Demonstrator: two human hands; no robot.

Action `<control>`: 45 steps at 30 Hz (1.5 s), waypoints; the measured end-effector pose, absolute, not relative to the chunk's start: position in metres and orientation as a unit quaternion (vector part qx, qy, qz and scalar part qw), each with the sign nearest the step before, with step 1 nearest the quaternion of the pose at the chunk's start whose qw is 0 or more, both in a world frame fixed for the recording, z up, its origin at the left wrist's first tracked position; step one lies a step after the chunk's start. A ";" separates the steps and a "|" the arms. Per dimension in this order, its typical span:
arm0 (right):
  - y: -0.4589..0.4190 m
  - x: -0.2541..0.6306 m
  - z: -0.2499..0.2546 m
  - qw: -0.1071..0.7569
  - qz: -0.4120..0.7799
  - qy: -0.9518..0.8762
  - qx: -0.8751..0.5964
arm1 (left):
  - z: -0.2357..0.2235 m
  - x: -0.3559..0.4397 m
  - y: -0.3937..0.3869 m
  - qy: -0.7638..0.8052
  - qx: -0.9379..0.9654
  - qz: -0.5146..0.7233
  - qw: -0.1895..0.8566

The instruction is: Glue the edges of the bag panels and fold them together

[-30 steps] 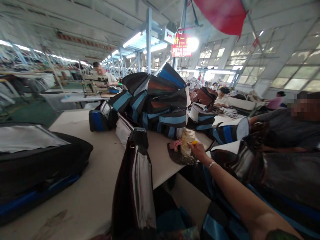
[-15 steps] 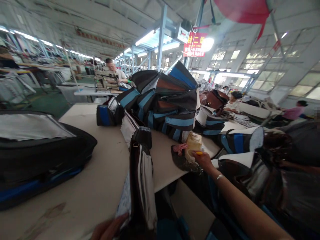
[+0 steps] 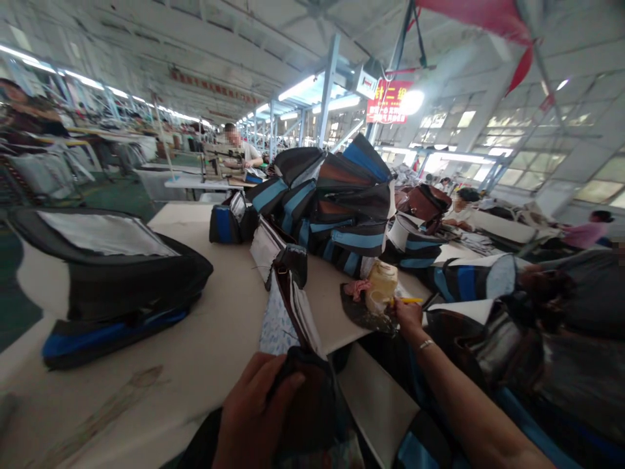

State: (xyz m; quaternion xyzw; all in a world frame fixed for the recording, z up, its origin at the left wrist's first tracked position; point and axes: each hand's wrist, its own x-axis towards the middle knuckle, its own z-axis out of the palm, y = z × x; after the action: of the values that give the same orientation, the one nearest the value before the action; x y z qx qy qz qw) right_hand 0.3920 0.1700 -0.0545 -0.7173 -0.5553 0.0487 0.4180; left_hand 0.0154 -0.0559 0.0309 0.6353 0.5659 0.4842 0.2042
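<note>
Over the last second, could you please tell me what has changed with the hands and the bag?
The left hand came into view from below and took hold of the dark bag, which now leans open showing its patterned lining. The right hand stayed by the cream pot, and its yellow stick now points out sideways. The pile of bags stayed put.

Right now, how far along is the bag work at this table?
Done: a heap of black-and-blue striped bags lies piled mid-table. In hand: the left hand grips an open dark bag panel with pale lining; the right hand holds a thin yellow stick by a cream jar. Left: this panel looks unfinished.
</note>
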 end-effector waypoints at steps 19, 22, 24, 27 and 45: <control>0.026 0.257 0.170 0.484 0.287 -0.778 -0.277 | 0.074 0.021 -0.044 0.485 0.696 0.462 0.258; 0.011 0.228 0.184 0.406 0.281 -0.841 -0.219 | 0.075 0.026 -0.043 0.484 0.700 0.461 0.251; 0.010 0.217 0.187 0.358 0.254 -0.875 -0.202 | 0.075 0.028 -0.042 0.481 0.700 0.463 0.252; 0.014 0.212 0.189 0.302 0.180 -0.914 -0.204 | 0.075 0.028 -0.042 0.471 0.702 0.468 0.258; 0.005 0.229 0.188 0.285 0.075 -0.928 -0.228 | 0.071 0.029 -0.038 0.490 0.700 0.475 0.210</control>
State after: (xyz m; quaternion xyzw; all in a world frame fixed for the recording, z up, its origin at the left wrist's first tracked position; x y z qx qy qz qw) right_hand 0.2287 0.0052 0.1879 -0.2283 -0.9279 0.0746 0.2852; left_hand 0.0292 -0.0383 0.0714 0.7003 0.4899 0.4748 0.2100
